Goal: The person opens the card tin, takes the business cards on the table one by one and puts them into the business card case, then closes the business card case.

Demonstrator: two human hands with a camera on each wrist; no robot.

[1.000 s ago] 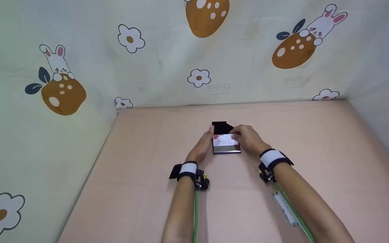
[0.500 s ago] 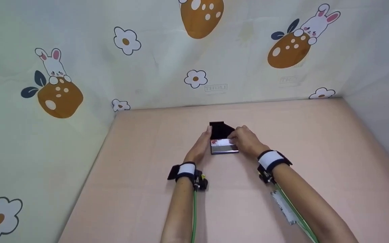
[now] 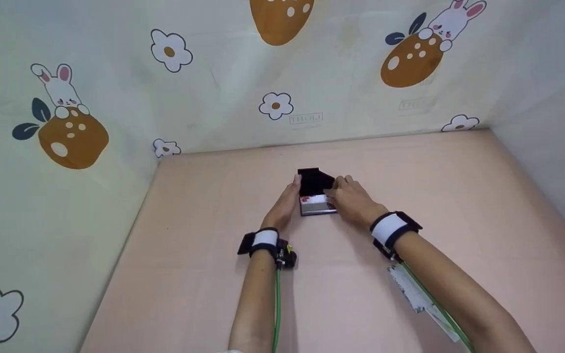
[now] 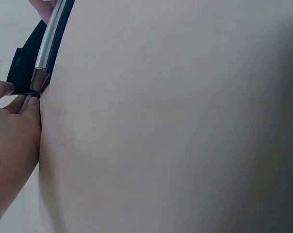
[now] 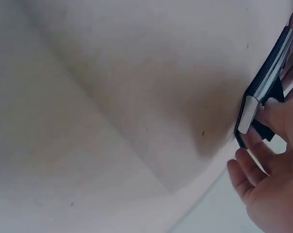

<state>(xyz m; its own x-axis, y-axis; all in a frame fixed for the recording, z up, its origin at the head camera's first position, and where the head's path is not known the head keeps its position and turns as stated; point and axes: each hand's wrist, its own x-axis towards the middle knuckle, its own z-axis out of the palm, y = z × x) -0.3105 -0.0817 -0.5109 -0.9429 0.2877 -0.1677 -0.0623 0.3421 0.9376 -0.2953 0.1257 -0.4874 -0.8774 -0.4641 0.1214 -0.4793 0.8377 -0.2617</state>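
Note:
A business card case stands with its black lid [image 3: 313,181] folded back and its silver tray [image 3: 318,208] facing up. A white business card [image 3: 314,199] with red print sits partly in the tray, its lower part behind the silver front. My left hand [image 3: 282,203] pinches the case at its left side, the thumb along the lid's edge, as the left wrist view also shows. At the card's upper right corner my right hand [image 3: 356,200] pinches with thumb and index finger. In the right wrist view its other fingers [image 5: 241,182] stay beside the case, off it.
A pink-covered table [image 3: 204,255] lies under both arms. Pale walls with rabbit and flower prints [image 3: 276,105] enclose it at the back and sides. A ragged whitish strip [image 3: 410,290] and a green cable [image 3: 276,304] run along the forearms.
The card has slid toward the case's near edge, so less of it shows. My right hand's fingertips moved down with it. The left hand keeps its hold; the head view shifted slightly.

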